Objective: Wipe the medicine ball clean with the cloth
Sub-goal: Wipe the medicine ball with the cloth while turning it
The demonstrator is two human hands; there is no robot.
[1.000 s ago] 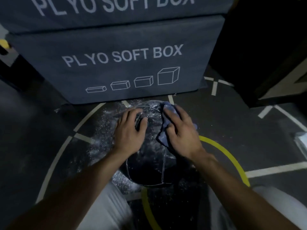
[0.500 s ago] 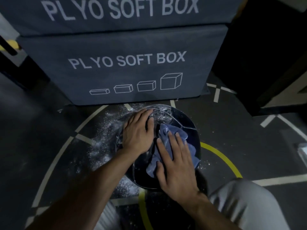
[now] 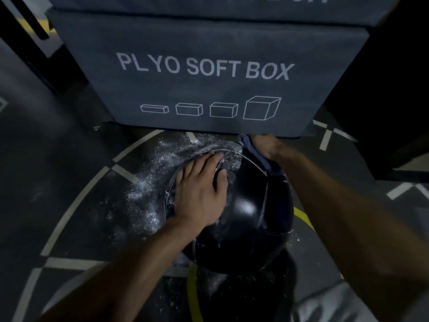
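Note:
A black medicine ball [image 3: 246, 212] lies on the dark gym floor, dusted white on its far left part. My left hand [image 3: 199, 189] rests flat on the ball's upper left side, fingers spread. My right hand [image 3: 267, 145] reaches over the ball's far right edge and presses a blue cloth [image 3: 260, 156] against it. Its fingers are hidden behind the ball, so I cannot see how they lie on the cloth.
A grey stacked foam box [image 3: 209, 73] marked PLYO SOFT BOX stands right behind the ball. White powder [image 3: 148, 182] is scattered on the floor left of the ball. White and yellow lines [image 3: 192, 296] cross the floor. My knee [image 3: 362, 305] shows at bottom right.
My right hand slid the cloth from the ball's near top to its far right edge. The left hand stayed on the upper left. The view moved closer.

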